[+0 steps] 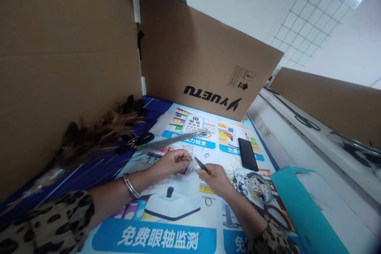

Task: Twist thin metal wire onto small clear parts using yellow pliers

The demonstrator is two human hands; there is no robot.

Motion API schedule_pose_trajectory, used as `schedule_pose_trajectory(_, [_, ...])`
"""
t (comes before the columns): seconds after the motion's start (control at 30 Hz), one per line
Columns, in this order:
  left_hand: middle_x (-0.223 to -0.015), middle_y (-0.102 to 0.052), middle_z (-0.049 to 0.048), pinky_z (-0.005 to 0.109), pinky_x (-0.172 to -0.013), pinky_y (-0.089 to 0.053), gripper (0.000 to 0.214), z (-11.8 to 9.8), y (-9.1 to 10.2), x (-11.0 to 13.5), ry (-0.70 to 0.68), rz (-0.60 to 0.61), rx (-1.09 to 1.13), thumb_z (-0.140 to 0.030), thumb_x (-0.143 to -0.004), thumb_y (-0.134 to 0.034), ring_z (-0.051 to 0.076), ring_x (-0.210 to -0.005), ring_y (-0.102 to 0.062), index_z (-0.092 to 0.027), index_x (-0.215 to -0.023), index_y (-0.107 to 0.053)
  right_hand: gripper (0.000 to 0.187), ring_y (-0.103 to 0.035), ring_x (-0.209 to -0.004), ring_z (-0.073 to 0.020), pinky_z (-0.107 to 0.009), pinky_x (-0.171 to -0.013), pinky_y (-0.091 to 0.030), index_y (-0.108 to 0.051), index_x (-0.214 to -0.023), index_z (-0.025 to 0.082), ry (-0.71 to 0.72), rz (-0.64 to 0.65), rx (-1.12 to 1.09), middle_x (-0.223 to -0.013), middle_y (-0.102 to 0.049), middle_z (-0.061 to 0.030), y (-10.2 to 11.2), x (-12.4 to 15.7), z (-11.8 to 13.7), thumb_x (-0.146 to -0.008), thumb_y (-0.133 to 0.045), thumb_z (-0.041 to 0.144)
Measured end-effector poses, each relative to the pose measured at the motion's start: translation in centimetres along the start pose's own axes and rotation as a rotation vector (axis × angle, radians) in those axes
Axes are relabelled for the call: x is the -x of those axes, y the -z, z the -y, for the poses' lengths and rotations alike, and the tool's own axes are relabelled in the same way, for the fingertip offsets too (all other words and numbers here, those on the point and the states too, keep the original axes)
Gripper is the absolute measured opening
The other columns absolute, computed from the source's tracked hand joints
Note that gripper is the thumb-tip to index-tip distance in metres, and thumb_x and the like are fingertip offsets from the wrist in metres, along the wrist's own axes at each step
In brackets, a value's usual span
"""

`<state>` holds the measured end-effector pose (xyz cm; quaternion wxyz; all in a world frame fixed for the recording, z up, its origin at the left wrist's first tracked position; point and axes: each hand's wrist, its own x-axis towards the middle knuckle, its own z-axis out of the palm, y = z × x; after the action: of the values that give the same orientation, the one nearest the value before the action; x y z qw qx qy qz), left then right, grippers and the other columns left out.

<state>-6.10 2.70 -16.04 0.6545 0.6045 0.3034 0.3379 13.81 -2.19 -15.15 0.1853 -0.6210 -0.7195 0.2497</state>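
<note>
My left hand (177, 161) is over the printed sheet (208, 222), fingers pinched together on a thin, loosely coiled wire (188, 170). Just right of it, my right hand (216, 179) grips a dark pointed hand tool (202, 164), with its tip toward the left fingers. Whether the tool is scissors or pliers does not show. Behind the left hand lies a bundle of long thin silvery wires (175, 139). Small dark rings rest on the sheet, one ring (208, 202) in front of the right hand and another (206, 155) behind it.
Brown feathers (101, 135) lie on the left beside a tall cardboard panel (68, 47). Another cardboard panel (205, 51) stands at the back. To the right are a black phone (248, 154), a round clear roll or dish (260, 188), a red ring (279, 217) and a teal box (306, 214).
</note>
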Motion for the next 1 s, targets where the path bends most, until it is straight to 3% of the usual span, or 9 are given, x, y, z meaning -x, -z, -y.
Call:
schedule_pose_trajectory(0.37, [-0.06, -0.05, -0.0035, 0.02, -0.048, -0.034, 0.015, -0.1, 0.0, 0.1, 0.008, -0.024, 0.01, -0.026, -0.073, -0.056, 0.008, -0.05, -0.045, -0.015, -0.081, -0.053, 0.041, -0.048, -0.055, -0.0094, -0.019, -0.048, -0.027, -0.059, -0.065, 0.015, 0.011, -0.029, -0.009, -0.057, -0.054, 0.0018, 0.0, 0.0, -0.2, -0.083, -0.043, 0.048])
schedule_pose_trajectory(0.77, [-0.058, -0.043, -0.0046, 0.019, -0.048, -0.032, 0.013, 0.8, 0.2, -0.3, -0.072, -0.068, -0.147, -0.026, -0.073, -0.057, 0.008, -0.051, -0.041, -0.014, -0.07, -0.052, 0.04, -0.047, -0.057, -0.0111, -0.02, -0.05, -0.029, -0.061, -0.066, 0.015, -0.018, -0.037, 0.015, -0.058, -0.055, 0.0005, -0.1, 0.1, 0.9, -0.082, -0.044, 0.048])
schedule_pose_trajectory(1.0, [-0.056, -0.044, -0.0049, 0.018, -0.043, -0.033, 0.017, 1.1, 0.0, -0.5, -0.028, -0.068, -0.132, -0.029, -0.071, -0.058, 0.007, -0.047, -0.041, -0.015, -0.068, -0.048, 0.04, -0.047, -0.057, -0.0112, -0.02, -0.051, -0.029, -0.061, -0.066, 0.015, -0.038, -0.051, 0.016, -0.058, -0.055, 0.0005, -0.6, 0.0, 1.4, -0.081, -0.044, 0.049])
